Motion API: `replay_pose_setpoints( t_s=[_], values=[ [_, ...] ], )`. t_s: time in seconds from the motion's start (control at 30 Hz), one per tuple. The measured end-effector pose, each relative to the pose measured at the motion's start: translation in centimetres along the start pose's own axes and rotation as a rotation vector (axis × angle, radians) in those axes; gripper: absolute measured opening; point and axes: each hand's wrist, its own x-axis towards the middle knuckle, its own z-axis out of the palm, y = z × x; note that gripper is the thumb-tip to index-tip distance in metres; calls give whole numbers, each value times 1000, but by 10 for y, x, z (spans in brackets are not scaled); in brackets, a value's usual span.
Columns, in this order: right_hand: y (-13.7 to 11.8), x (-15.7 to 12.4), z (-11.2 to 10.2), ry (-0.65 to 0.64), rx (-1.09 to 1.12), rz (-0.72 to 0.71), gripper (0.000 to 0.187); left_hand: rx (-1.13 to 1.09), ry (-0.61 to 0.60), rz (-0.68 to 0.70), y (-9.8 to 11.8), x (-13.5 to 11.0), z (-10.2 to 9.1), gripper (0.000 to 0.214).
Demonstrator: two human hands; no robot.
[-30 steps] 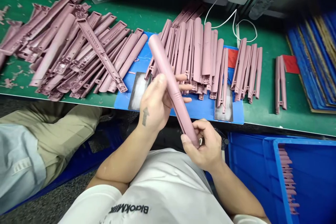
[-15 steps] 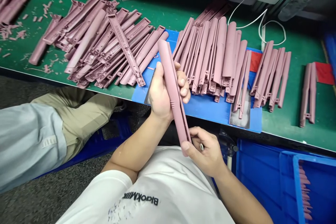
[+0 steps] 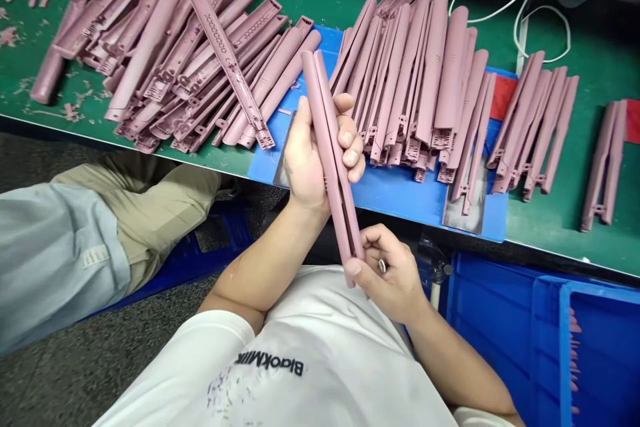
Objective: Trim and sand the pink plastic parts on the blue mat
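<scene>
A pink plastic hair straightener shell [image 3: 326, 143], two long halves with a narrow gap between them, stands tilted in front of my chest. My left hand [image 3: 306, 163] is closed around its middle, the fingers curling over the right side. Down at the lower end, my right hand [image 3: 397, 277] pinches the shell between thumb and fingers. A small shiny metal piece [image 3: 383, 266] shows among the right fingers; its kind cannot be made out. Beyond my hands, paired pink shells [image 3: 417, 80] lie in a row, partly on a blue mat [image 3: 395, 200].
Loose pink shell halves [image 3: 220, 57] are heaped left, with scraps on the green table [image 3: 30, 67]. More paired shells [image 3: 533, 127] and a single pair [image 3: 603, 163] lie right. Blue crates [image 3: 495, 327] stand below the edge. A person [image 3: 60, 260] sits at left. A white cable [image 3: 567, 40] loops behind.
The shell has turned about its length, so the gap between its halves now faces me more. Both hands keep their hold. The view has tipped down a little.
</scene>
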Motion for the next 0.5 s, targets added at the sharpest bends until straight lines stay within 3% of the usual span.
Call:
replay_pose_setpoints(
  t_s=[0.3,0.5],
  values=[
    [0,3,6,13,18,31,21,18,-88,48,-4,-1,-5,53],
    [-2,4,6,21,6,13,25,-9,-117,63,-6,0,-6,52]
  ],
)
